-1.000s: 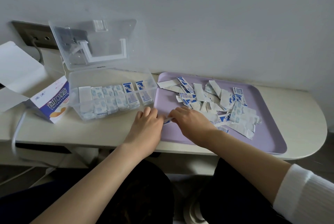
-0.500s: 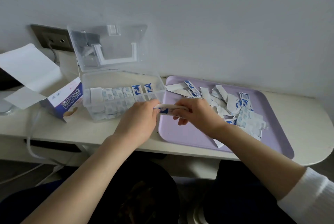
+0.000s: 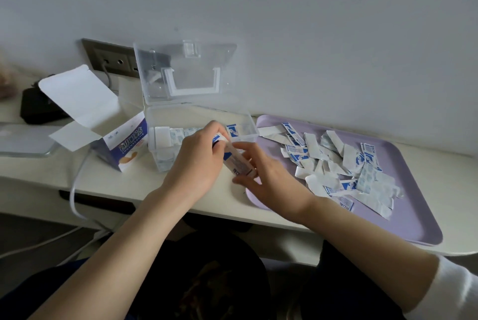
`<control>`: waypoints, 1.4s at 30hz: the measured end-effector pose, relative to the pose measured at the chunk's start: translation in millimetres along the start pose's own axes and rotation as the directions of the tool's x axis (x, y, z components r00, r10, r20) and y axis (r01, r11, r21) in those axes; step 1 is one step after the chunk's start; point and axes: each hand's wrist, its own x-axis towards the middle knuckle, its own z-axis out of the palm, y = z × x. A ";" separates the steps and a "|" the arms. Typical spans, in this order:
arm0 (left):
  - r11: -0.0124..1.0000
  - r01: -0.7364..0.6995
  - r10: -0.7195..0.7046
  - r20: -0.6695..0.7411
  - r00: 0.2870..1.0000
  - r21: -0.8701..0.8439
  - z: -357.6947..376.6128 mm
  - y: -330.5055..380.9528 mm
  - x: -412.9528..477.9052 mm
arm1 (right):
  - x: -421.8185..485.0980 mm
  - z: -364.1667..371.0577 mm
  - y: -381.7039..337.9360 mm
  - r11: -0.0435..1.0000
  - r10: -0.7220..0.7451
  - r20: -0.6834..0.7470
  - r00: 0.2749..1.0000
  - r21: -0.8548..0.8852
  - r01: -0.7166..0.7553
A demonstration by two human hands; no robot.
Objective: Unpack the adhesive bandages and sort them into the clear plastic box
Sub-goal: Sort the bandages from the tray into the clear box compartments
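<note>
1. Just at 5 o'clock of the rectangular clear plastic box (image 3: pixel 252 127), left hand (image 3: pixel 196 162) and right hand (image 3: pixel 266 180) each pinch one end of a white-and-blue paper-wrapped adhesive bandage (image 3: pixel 236 162).
2. Roughly midway, I'd judge: box holds a row of bandages, with room left.
3. Lilac flat plastic tray (image 3: pixel 413 216) at 3 o'clock carries a pile of wrappers (image 3: pixel 336 164); can't tell how many are unopened.
4. Held bandage looks thin, flat and floppy.

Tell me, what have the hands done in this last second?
Both hands lifted one wrapped bandage off the left edge of the purple tray and tilted it before the clear box. The left hand pinches its upper end, the right hand its lower. Box, wrapper pile and carton stayed put.
</note>
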 end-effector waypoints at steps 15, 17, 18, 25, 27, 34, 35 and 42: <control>0.995 0.086 -0.084 0.056 0.995 -0.042 -20.4 -12.8 13.7 | 16.0 8.6 -16.3 0.619 -0.624 -0.192 0.758 -0.713 0.330; 0.996 0.089 -0.089 0.043 0.995 -0.012 -22.5 -10.8 12.9 | 19.1 7.9 -15.5 0.654 -0.613 -0.200 0.765 -0.672 0.348; 0.996 0.082 -0.083 0.015 0.996 0.032 -23.0 -9.7 12.6 | 21.5 6.0 -14.7 0.679 -0.602 -0.217 0.768 -0.646 0.349; 0.914 -0.071 0.105 -0.064 0.992 0.400 -20.8 -15.6 16.1 | 49.8 -18.0 3.3 0.841 -0.404 -0.345 0.847 -0.505 0.195; 0.865 -0.084 0.091 0.011 0.996 0.495 -15.1 -19.1 18.7 | 65.5 -26.0 9.7 0.841 -0.381 -0.351 0.855 -0.517 0.163; 0.832 -0.112 0.080 0.082 0.993 0.544 -9.7 -23.8 21.6 | 123.3 -43.8 12.8 0.748 -0.436 -0.311 0.844 -0.647 0.148; 0.837 -0.109 0.078 0.080 0.994 0.536 -10.1 -24.5 22.7 | 128.9 -44.3 14.1 0.724 -0.443 -0.262 0.857 -0.669 0.169; 0.879 -0.095 0.062 0.084 0.995 0.468 -15.3 -25.1 26.8 | 142.2 -46.4 21.5 0.676 -0.337 0.116 0.934 -0.661 0.326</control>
